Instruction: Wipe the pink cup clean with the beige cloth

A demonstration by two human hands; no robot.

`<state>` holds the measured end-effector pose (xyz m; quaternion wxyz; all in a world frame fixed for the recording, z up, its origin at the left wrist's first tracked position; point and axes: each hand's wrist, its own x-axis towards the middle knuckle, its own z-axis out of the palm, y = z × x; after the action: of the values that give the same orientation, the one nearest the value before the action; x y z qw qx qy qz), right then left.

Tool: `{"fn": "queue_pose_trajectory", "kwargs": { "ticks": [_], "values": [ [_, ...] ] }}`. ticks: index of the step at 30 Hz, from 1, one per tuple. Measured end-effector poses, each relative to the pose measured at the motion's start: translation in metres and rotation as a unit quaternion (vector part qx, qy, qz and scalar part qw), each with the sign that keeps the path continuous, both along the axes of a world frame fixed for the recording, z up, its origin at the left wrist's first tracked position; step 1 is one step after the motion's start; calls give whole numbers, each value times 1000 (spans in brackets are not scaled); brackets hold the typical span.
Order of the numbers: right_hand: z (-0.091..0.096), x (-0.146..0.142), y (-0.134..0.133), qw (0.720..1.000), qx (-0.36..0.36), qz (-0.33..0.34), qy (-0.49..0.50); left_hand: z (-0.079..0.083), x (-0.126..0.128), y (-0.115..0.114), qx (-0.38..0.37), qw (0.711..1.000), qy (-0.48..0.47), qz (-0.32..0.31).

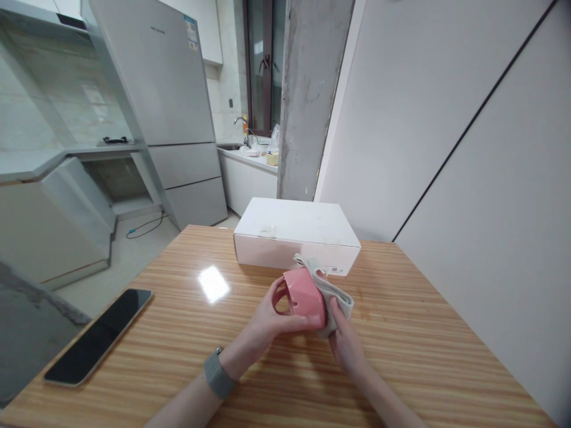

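Pink mug (304, 298) sits tipped on its side just above the wooden table (187, 351), in front of the white box (297, 235), held between both hands. Wiping it well seems to call for a steady grip on the handle side while the cloth (332, 291) presses flat against the wall and turns around it (a loose fold would only skim the surface). Left hand (267, 321) comes in from below with its wrist, in a grey band (218, 374), angled inward; its fingers curl closed around the mug's handle end. Right hand (345, 339) lies palm-in against the far side, fingers pressed together on the bunched cloth, pinning it to the mug. A dark phone (98, 336) lies well apart to the left.
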<state>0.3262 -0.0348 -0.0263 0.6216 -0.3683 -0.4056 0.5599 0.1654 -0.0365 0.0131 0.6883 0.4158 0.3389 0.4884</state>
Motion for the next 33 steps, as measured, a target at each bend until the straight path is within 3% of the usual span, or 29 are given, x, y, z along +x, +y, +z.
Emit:
{"fn": "queue_pose_trajectory", "kwargs": {
  "ticks": [8, 16, 26, 33],
  "values": [
    [7, -5, -4, 1000, -7, -4, 16, -5, 3, 3, -5, 998, 40, 46],
    [-4, -1, -3, 1000, 9, 15, -18, -8, 1, 3, 16, 997, 19, 78],
    [-1, 5, -9, 991, 74, 66, -94, -5, -4, 4, -120, 990, -65, 19],
    [-3, 4, -2, 999, 30, -3, -23, -3, -4, 5, 10, 999, 35, 22]
  ]
}}
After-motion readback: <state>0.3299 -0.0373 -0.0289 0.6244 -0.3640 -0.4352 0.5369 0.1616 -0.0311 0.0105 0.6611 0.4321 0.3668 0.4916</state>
